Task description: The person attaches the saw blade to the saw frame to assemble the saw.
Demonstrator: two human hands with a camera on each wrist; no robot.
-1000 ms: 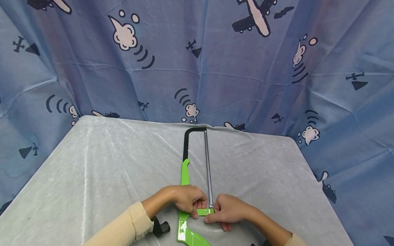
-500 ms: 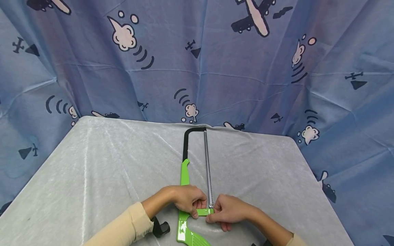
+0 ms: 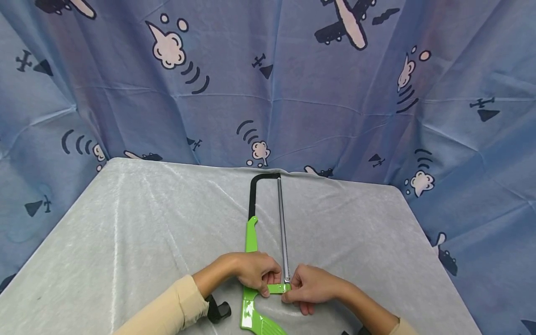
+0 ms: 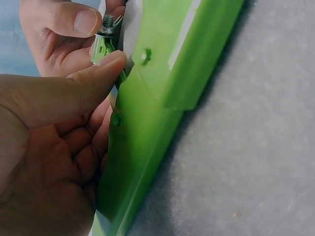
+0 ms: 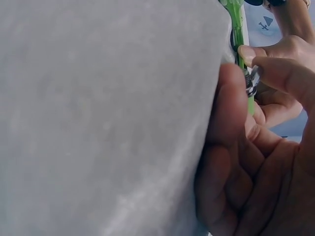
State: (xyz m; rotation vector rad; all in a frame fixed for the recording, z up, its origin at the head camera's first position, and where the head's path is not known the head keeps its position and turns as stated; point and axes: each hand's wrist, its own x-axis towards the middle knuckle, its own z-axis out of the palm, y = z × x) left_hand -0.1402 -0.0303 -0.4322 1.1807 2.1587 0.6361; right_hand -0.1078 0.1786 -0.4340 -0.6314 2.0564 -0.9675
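A hacksaw [image 3: 251, 237] with a green handle and a black front frame lies flat on the grey-covered table. Its blade [image 3: 282, 223] runs along the right side. My left hand [image 3: 256, 272] pinches the short green cross-arm at the handle end between thumb and curled fingers. At the tip of that arm, my right hand [image 3: 315, 284] has thumb and index finger at a small metal wing nut [image 5: 252, 81] on a threaded bolt [image 4: 108, 20]. The right hand's other fingers are curled and rest against the cloth. In the head view, the fingers hide the wing nut.
The grey cloth [image 3: 167, 223] covers the table and has creases. A blue curtain [image 3: 226, 93] with airplane prints hangs right behind the table's back edge, close to the saw's front end. A black camera mount [image 3: 218, 310] sits on the left wrist.
My right thumb has shifted slightly to the right at the end of the cross-arm. The left hand and the hacksaw have stayed in place.
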